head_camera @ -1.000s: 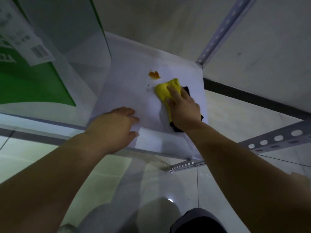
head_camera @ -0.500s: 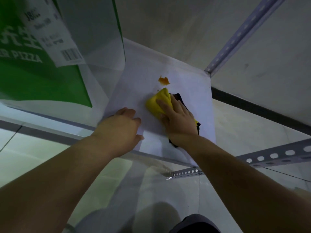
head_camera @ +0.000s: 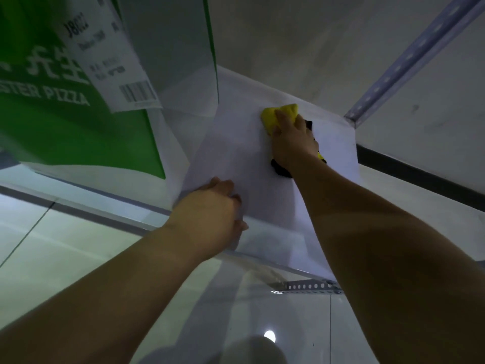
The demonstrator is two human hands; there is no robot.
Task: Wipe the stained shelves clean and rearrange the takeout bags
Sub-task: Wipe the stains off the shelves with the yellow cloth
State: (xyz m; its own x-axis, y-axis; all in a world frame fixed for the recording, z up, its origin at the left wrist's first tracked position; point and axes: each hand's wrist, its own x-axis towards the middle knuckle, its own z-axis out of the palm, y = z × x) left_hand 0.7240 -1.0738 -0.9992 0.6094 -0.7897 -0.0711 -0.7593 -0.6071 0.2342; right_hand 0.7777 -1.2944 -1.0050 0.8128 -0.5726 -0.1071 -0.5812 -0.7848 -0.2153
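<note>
Wiping looks under way: the right hand (head_camera: 292, 143) presses a yellow cloth (head_camera: 273, 115) onto the white shelf (head_camera: 236, 153) near its back, fingers laid flat over it. The left hand (head_camera: 210, 214) rests on the front edge, fingers loosely bent. The bare shelf shows no stain; under the cloth is hidden. A green takeout bag (head_camera: 65, 132) stands at the shelf's left, and whether that is its final place I cannot tell. Around it are a perforated metal upright (head_camera: 409, 56), a grey wall and a pale tiled floor (head_camera: 52, 245).

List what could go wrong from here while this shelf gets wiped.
1. The right hand presses the yellow cloth flat on the shelf and hides what lies under it, so residue might be smeared rather than lifted.
2. The green takeout bag stands close to the left of the cloth. A wide stroke could bump or soil it.
3. The left hand rests on the shelf's front edge. Leaning there might shift the board.
</note>
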